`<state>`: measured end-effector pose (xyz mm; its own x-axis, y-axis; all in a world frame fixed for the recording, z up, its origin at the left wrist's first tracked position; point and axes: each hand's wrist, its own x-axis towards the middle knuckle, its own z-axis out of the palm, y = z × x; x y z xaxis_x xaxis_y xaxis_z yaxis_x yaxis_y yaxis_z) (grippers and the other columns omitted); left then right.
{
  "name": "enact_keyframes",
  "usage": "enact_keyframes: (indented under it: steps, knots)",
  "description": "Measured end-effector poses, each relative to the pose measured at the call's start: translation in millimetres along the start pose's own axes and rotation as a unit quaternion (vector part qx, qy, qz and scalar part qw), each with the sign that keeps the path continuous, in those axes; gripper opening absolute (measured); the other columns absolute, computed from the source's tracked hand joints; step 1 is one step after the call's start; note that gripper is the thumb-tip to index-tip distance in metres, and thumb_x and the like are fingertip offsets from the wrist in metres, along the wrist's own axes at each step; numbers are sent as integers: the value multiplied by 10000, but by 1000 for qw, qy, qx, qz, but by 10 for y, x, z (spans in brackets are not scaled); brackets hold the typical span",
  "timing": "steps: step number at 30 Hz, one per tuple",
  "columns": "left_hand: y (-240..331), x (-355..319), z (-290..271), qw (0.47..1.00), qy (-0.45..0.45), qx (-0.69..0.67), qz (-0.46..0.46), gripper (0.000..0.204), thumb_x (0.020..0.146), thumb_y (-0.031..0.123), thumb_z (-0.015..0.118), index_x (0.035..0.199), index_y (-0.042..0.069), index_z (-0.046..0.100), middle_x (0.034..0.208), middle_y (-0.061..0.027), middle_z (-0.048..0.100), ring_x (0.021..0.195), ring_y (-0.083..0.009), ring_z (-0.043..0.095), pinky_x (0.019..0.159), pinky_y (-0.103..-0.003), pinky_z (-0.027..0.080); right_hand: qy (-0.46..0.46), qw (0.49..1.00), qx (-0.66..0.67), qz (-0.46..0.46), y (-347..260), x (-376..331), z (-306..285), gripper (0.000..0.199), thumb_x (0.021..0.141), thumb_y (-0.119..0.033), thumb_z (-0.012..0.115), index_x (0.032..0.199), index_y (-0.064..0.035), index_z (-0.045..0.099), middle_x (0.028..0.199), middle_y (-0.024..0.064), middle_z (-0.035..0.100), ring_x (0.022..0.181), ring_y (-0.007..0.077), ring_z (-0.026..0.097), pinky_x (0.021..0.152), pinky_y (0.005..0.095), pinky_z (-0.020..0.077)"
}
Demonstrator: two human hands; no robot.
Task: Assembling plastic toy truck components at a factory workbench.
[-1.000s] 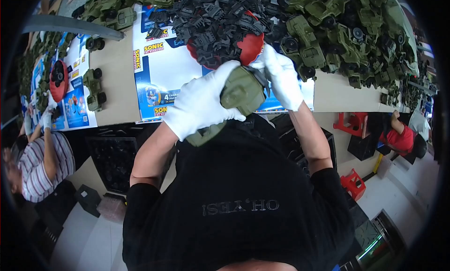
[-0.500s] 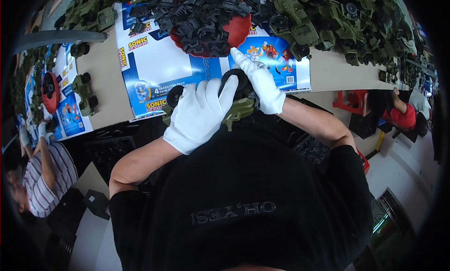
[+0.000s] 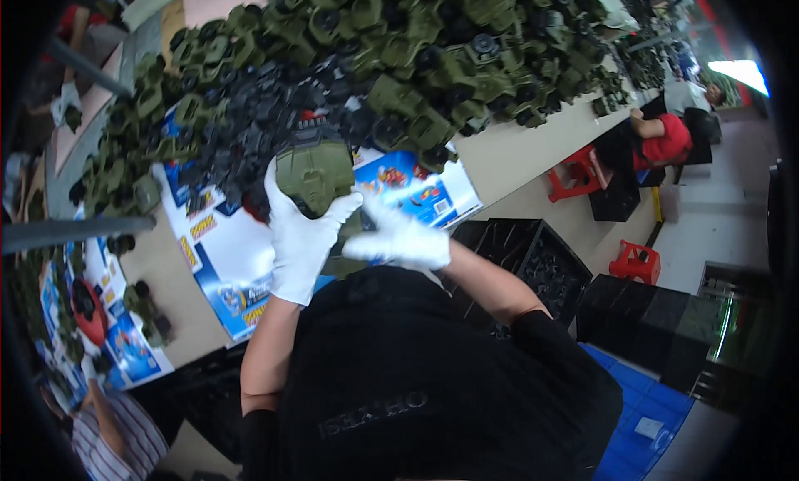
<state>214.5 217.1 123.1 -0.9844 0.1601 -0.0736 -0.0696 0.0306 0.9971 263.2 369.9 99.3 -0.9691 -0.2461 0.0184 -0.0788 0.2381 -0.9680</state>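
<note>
My left hand (image 3: 293,246), in a white glove, grips an olive-green toy military vehicle (image 3: 315,177) from its left side. The vehicle is raised over the near edge of the table, with a black part at its far end. My right hand (image 3: 408,238), also gloved, is beside the vehicle's near end. Its thumb and fingers are spread apart and point left. Green plastic shows between the two hands, but my fingers partly cover it. Just beyond the vehicle lies a heap of small black plastic parts (image 3: 250,106).
Many green toy vehicles (image 3: 499,32) are piled across the far side of the table. Printed blue-and-white sheets (image 3: 424,196) cover the near tabletop. Black crates (image 3: 533,260) and a red stool (image 3: 636,262) stand at right. A person in a striped shirt (image 3: 121,431) works at left.
The view has turned and shifted. The vehicle has risen from below the table edge to in front of the black parts, held in my left hand. My right hand has come down beside it.
</note>
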Motion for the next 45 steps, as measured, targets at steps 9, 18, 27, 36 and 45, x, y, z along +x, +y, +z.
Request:
enact_keyframes:
  steps: [9,18,27,36,45]
  knots:
    - [-131,237,-142,984,-98,140,-42,763,800,274,764,1418,42,382,1317,-231,488,1206,-316,520,993,-379,434,349,892,287,20,-373,391,-2369,556,893,-319,646,1336,-49,446,1174,111,619,1074,258,623,875,466,536]
    - [-991,-241,-1678,955,75,262,-113,595,869,246,702,1350,-7,461,1262,-186,568,1127,-282,575,943,-367,460,643,746,-96,146,215,801,-5546,1127,748,-647,669,1446,111,212,1472,218,354,1287,302,437,1050,396,366]
    - [-1591,-795,-3660,660,412,587,-223,610,793,391,693,1258,24,546,1236,-233,559,1173,-387,514,984,-444,430,461,880,17,113,706,237,-3674,472,987,-241,485,1399,-21,423,1392,115,474,1261,308,489,1044,403,405]
    - [-1979,-549,-5114,790,322,491,-178,832,684,500,798,1274,4,485,1221,-156,599,1116,-308,581,971,-392,446,403,870,-221,177,788,-182,-2220,384,950,-211,593,1268,4,573,1267,100,601,1119,169,551,1000,301,403]
    - [-1736,-597,-4698,913,300,209,-179,596,778,70,782,1307,45,508,1189,-49,589,1010,-168,594,905,-313,492,453,833,-298,107,992,-7,-2106,319,909,-207,647,1169,-22,630,1135,115,659,1066,203,616,925,293,467]
